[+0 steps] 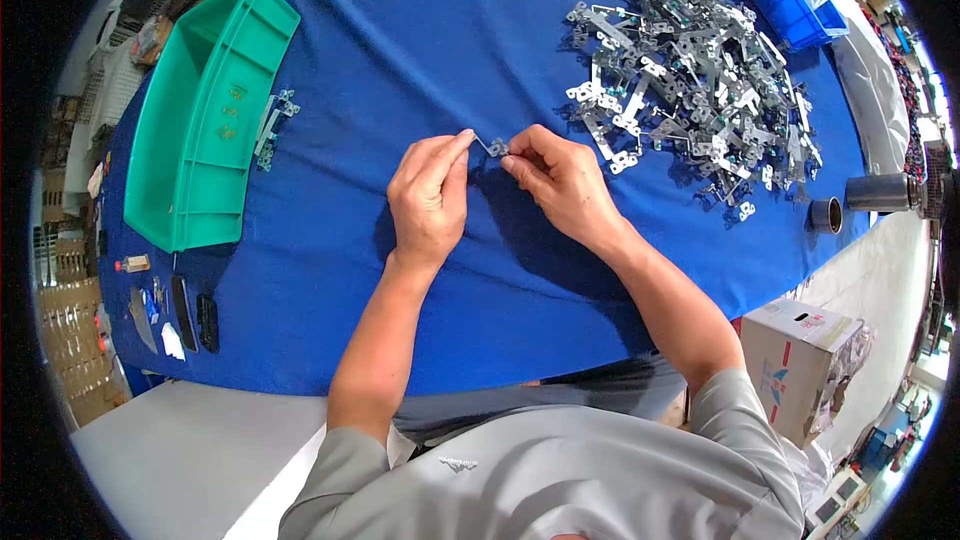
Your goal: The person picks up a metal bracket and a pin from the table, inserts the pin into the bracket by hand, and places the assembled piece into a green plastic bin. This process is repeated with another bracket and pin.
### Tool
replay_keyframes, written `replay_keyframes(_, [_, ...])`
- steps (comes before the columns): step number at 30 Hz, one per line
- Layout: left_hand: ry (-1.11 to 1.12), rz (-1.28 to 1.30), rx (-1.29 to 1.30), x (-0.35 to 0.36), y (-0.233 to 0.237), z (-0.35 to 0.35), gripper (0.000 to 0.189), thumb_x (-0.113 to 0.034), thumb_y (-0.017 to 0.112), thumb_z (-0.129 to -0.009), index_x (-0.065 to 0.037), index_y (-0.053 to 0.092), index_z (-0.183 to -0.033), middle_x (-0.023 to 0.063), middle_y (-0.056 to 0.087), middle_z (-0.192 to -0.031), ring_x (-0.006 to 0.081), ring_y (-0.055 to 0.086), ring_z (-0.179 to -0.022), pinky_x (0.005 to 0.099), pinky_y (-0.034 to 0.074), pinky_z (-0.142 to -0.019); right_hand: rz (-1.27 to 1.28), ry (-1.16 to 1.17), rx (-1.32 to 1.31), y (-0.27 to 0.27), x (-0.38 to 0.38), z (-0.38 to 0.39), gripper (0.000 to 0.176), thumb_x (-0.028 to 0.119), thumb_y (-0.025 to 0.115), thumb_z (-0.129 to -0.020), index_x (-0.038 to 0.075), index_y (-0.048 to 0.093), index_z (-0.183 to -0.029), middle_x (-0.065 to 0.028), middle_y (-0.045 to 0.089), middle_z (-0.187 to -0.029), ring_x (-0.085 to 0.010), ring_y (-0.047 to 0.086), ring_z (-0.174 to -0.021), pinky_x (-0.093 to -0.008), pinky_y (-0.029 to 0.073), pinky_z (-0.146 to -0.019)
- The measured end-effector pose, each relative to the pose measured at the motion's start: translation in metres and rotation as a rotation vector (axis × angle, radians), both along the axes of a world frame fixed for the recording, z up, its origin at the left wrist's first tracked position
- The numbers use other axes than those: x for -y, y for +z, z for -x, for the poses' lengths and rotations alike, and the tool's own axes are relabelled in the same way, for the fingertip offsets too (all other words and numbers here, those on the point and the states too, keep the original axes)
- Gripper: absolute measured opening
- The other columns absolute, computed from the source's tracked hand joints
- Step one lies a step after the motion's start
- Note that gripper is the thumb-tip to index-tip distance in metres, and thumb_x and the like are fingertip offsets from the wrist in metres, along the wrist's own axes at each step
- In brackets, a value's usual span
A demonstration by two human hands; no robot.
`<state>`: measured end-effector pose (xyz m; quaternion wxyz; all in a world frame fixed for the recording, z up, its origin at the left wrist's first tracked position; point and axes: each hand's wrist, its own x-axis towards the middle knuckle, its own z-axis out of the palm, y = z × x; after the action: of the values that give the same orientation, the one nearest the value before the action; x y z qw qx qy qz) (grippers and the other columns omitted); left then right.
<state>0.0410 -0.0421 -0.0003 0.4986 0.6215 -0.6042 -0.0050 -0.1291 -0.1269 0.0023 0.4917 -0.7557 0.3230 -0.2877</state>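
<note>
Blue cloth (400, 60) lies beneath both hands (428, 202), which pinch a metal piece (497, 148) (from opposite ends).

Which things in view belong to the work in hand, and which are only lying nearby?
Apparently part of the work:
held metal part
heap of metal parts
green bin, probably

Apparently just nearby:
cardboard box
dark cylinder
long black object

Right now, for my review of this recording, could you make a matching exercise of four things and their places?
1. metal piece
2. green bin
3. metal pile
4. cardboard box

A. on the right of the blue cloth
B. off the cloth, lower right
C. at the fingertips of the left hand and right hand
D. on the cloth's left

Pairs: 1-C, 2-D, 3-A, 4-B
</note>
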Motion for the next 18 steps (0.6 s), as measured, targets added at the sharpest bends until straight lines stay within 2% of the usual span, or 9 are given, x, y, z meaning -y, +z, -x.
replay_keyframes(3, [0.012,-0.008,0.044,-0.003,0.001,-0.003,0.02,0.004,0.067,-0.092,0.001,0.076,-0.109,0.0155,0.074,-0.099,0.027,0.071,-0.087,0.0355,0.057,-0.078,-0.197,-0.019,0.036,0.005,-0.002,-0.002,0.013,0.007,0.068,-0.096,-0.002,0.06,-0.102,-0.0115,0.065,-0.074,-0.0164,0.068,-0.067,-0.032,0.054,-0.06])
replay_keyframes(4, [0.004,-0.007,0.044,-0.003,0.0,-0.003,0.02,0.003,0.067,-0.091,0.001,0.076,-0.109,0.0155,0.074,-0.098,0.0275,0.071,-0.087,0.036,0.057,-0.078,-0.173,-0.008,0.028,0.004,-0.001,-0.001,0.017,0.007,0.068,-0.097,-0.001,0.06,-0.11,-0.0098,0.068,-0.076,-0.0153,0.07,-0.07,-0.0301,0.056,-0.062])
replay_keyframes(7, [-0.019,0.016,0.097,-0.003,0.001,-0.002,0.02,0.003,0.069,-0.09,0.0,0.077,-0.108,0.0156,0.073,-0.098,0.0302,0.07,-0.087,0.038,0.057,-0.078,-0.158,-0.019,0.175,-0.008,-0.003,-0.005,0.022,0.008,0.068,-0.097,-0.002,0.061,-0.115,-0.0104,0.068,-0.078,-0.0147,0.07,-0.07,-0.0302,0.056,-0.062])
replay_keyframes(8, [-0.017,0.007,0.107,-0.005,0.002,-0.003,0.02,0.003,0.069,-0.089,0.0,0.077,-0.108,0.0156,0.073,-0.098,0.0305,0.07,-0.087,0.0381,0.057,-0.078,-0.135,-0.009,0.139,-0.01,-0.002,-0.006,0.024,0.009,0.069,-0.097,-0.002,0.063,-0.117,-0.0101,0.068,-0.08,-0.0144,0.069,-0.069,-0.0297,0.055,-0.061])
replay_keyframes(11, [-0.044,0.007,0.098,-0.003,0.001,0.001,0.02,0.004,0.07,-0.088,0.0,0.076,-0.107,0.0159,0.073,-0.097,0.031,0.07,-0.086,0.0388,0.057,-0.078,-0.23,0.043,0.045,0.002,0.001,0.001,0.021,0.009,0.07,-0.096,-0.001,0.064,-0.113,-0.0107,0.067,-0.081,-0.0144,0.066,-0.068,-0.0302,0.052,-0.06])
replay_keyframes(12, [-0.05,0.005,0.1,-0.002,0.001,0.001,0.02,0.004,0.07,-0.088,0.0,0.076,-0.106,0.016,0.073,-0.097,0.0311,0.07,-0.086,0.039,0.057,-0.078,-0.12,0.005,0.014,0.003,0.0,0.001,0.016,0.009,0.069,-0.097,-0.001,0.065,-0.108,-0.0112,0.065,-0.081,-0.0145,0.061,-0.07,-0.0317,0.049,-0.062])
replay_keyframes(15, [-0.074,0.016,0.086,-0.004,0.001,-0.001,0.02,0.003,0.07,-0.088,0.0,0.076,-0.106,0.0158,0.073,-0.097,0.031,0.07,-0.086,0.0391,0.057,-0.077,0.169,-0.075,0.075,-0.004,0.001,-0.004,0.014,0.009,0.067,-0.097,-0.001,0.062,-0.105,-0.0123,0.062,-0.082,-0.0152,0.058,-0.074,-0.0332,0.047,-0.066])
replay_keyframes(18, [-0.087,0.003,0.09,-0.001,-0.001,0.004,0.02,0.004,0.07,-0.088,0.0,0.076,-0.107,0.0155,0.073,-0.098,0.0314,0.07,-0.087,0.0393,0.057,-0.078,0.033,-0.196,0.116,-0.005,0.007,0.0,0.013,0.013,0.064,-0.1,0.0,0.061,-0.103,-0.0098,0.059,-0.081,-0.0153,0.054,-0.074,-0.0327,0.046,-0.067])
